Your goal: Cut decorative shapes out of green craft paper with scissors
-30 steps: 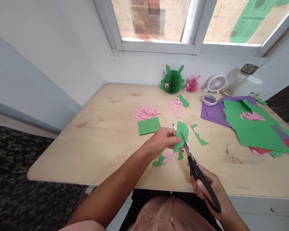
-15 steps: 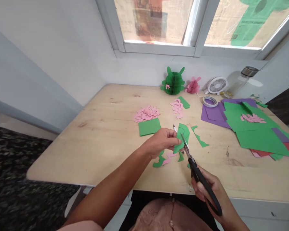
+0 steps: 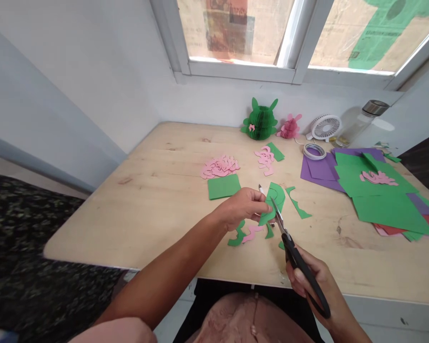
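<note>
Pinched in my left hand (image 3: 248, 207) is a piece of green paper (image 3: 278, 194) with a curved line drawn on it. My right hand (image 3: 312, 281) grips a pair of black-handled scissors (image 3: 296, 255), whose blades lie against the green paper near the drawn curve. Just behind the paper, a pen (image 3: 260, 188) lies partly hidden. Beneath my left hand are a wavy green scrap (image 3: 240, 234) and a pink paper strip (image 3: 252, 233). Another green scrap (image 3: 297, 205) lies to the right of the held paper.
Pink paper cutouts (image 3: 220, 166) sit behind a green rectangle (image 3: 224, 186). A smaller pink pile (image 3: 264, 159) lies farther right. Green sheets (image 3: 389, 207) and purple sheets (image 3: 320, 172) cover the right side. Along the wall stand a green paper figure (image 3: 260, 123), a pink one (image 3: 289, 127), a fan (image 3: 325, 127) and a bottle (image 3: 361, 124).
The view has shifted slightly. My hands, the green paper and the scissors keep nearly the same places relative to one another.
</note>
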`<act>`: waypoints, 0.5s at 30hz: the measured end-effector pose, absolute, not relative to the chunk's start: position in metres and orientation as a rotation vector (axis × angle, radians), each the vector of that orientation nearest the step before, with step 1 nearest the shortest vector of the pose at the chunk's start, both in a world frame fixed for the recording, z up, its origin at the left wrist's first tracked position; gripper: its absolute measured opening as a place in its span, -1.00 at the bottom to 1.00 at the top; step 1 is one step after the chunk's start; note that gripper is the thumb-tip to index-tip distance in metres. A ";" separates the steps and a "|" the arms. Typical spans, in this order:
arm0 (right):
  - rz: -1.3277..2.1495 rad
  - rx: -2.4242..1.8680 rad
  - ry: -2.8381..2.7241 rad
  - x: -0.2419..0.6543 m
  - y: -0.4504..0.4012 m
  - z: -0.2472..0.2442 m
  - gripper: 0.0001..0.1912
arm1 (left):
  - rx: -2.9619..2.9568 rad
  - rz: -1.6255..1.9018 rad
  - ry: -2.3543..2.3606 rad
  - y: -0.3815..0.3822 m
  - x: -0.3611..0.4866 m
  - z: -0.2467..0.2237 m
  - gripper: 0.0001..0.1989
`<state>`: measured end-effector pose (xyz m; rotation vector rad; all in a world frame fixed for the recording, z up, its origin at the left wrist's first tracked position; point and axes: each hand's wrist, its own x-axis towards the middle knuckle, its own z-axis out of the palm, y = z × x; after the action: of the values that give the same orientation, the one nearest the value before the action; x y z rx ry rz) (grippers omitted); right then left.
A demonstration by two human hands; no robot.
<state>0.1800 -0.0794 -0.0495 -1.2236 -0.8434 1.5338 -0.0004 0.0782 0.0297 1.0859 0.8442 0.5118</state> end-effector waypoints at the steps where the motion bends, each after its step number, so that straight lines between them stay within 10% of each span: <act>1: 1.530 -1.229 -0.849 0.180 -0.079 -0.049 -0.33 | 1.084 0.508 0.838 0.079 0.000 0.029 -0.77; 15: 1.560 -1.246 -0.853 0.181 -0.075 -0.036 -0.39 | 1.041 0.480 0.820 0.080 0.000 0.029 -0.74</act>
<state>0.1815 -0.0754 -0.0365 -1.2461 -0.8527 1.5598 0.0002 0.0800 0.0294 1.0406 0.8201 0.4799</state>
